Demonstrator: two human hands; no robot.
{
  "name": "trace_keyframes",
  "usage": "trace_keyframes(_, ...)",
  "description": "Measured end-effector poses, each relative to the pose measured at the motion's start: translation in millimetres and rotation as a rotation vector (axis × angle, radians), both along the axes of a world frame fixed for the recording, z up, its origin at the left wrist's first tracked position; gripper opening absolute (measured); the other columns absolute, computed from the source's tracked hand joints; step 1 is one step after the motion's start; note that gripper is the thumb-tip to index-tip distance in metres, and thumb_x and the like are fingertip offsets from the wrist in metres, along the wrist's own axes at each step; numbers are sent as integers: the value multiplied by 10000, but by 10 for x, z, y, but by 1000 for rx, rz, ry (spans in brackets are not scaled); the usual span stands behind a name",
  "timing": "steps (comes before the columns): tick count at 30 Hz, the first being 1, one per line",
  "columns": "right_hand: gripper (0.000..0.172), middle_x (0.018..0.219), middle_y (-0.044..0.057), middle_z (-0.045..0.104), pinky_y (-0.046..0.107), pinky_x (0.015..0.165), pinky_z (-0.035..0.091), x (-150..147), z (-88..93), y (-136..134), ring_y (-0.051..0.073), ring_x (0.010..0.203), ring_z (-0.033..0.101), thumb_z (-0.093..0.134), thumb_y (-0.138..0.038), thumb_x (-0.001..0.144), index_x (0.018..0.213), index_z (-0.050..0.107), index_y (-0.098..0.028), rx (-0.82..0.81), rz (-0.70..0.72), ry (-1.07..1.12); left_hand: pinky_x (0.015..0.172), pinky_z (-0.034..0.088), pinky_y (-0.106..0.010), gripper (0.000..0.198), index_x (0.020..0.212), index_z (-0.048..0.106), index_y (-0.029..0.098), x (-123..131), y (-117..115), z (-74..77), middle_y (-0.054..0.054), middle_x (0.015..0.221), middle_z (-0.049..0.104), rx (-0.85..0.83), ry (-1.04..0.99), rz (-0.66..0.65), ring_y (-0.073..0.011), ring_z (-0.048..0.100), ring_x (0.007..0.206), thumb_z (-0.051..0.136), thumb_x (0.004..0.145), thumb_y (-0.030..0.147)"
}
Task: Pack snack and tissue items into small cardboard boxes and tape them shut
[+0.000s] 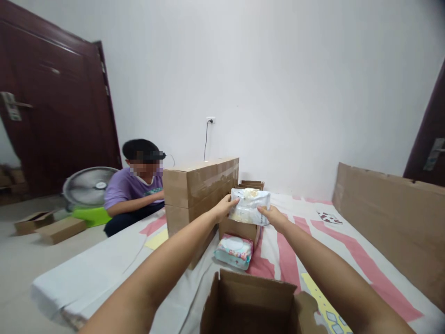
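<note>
A white plastic packet [248, 207] with pale yellow printing is held up in front of me, its contents hidden. My left hand [224, 208] grips its left edge, thumb across the front. On the opposite edge, my right hand [273, 217] pinches the packet the same way. Just below it stands a small brown cardboard box [238, 228]. A pack of wet wipes [235, 250], pink and teal, lies on the sheet before that box. Nearest to me is an open cardboard box [257, 290] with its flaps up.
Taped cartons [194, 185] are stacked left of my hands. Beyond them a person in a purple shirt [116, 192] crouches by a fan [91, 184]. A long cardboard panel [389, 218] stands on the right. A small patterned packet [329, 217] lies on the striped sheet [365, 250].
</note>
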State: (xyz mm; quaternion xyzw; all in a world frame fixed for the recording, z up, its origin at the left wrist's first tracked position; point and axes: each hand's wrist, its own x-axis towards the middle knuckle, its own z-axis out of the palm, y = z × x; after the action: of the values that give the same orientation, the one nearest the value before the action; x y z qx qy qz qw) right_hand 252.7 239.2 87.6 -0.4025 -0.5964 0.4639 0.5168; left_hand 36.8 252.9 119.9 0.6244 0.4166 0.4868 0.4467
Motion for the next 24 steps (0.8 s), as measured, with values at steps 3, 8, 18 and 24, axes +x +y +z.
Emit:
trace_keyframes(3, 571, 874, 78, 746, 443, 864, 514, -52, -126, 212, 288, 893, 686, 777, -641, 539, 867, 685, -183, -2, -9, -24, 714, 523, -318, 408, 1017, 584, 121, 4, 201, -128, -82, 902, 689, -11, 11, 66, -200, 655, 823, 682, 785, 442)
trace_keyframes(8, 572, 855, 83, 742, 470, 874, 505, -62, -337, 358, 304, 916, 676, 750, -661, 556, 843, 687, -170, -19, 1, -75, 772, 544, -366, 261, 1074, 594, 138, -46, 377, -290, -58, 1044, 637, 10, 84, 127, -169, 630, 886, 576, 895, 327)
trace_keyframes(18, 570, 936, 74, 743, 434, 837, 530, -5, -415, 173, 286, 916, 680, 779, -594, 571, 960, 687, -188, -26, 42, -69, 891, 459, -366, 214, 940, 640, 155, -13, 308, -455, -57, 934, 699, 165, 81, 190, -233, 626, 937, 677, 750, 247)
trace_keyframes(24, 558, 969, 87, 746, 460, 851, 529, 120, -366, -64, 302, 928, 684, 820, -555, 527, 935, 707, -192, 3, 44, 1, 792, 489, -324, 366, 983, 581, 166, 11, 116, -473, -70, 974, 689, 155, 65, 112, -215, 636, 891, 681, 717, 397)
